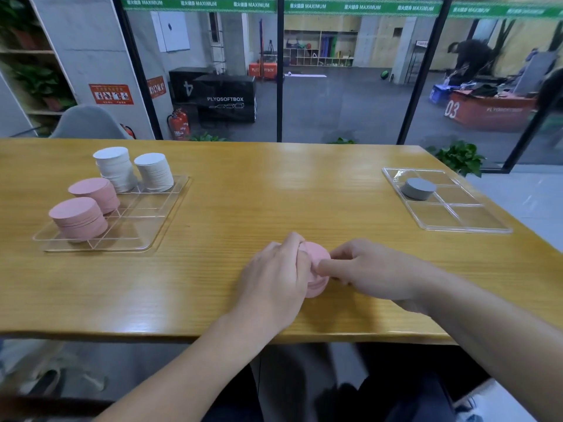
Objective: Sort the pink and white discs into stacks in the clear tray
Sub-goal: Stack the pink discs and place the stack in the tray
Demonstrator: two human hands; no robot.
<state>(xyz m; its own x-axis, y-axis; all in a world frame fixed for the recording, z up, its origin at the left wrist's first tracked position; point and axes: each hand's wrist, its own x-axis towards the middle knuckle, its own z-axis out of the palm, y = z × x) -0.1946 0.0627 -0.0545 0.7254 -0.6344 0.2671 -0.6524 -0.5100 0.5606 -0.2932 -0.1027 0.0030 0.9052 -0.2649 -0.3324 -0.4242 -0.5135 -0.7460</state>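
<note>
Where hands meet, pink discs (316,263).

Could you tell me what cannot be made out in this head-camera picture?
- Small stack of pink round discs, head view: count hidden by left hand and right hand.
- Left clear plastic tray: compartments under its pink and white stacks are covered.
- Green banner lettering: too blurred.

Both hands, left (278,269) and right (370,271), clasp pink discs (316,263) on table (243,193).
</note>
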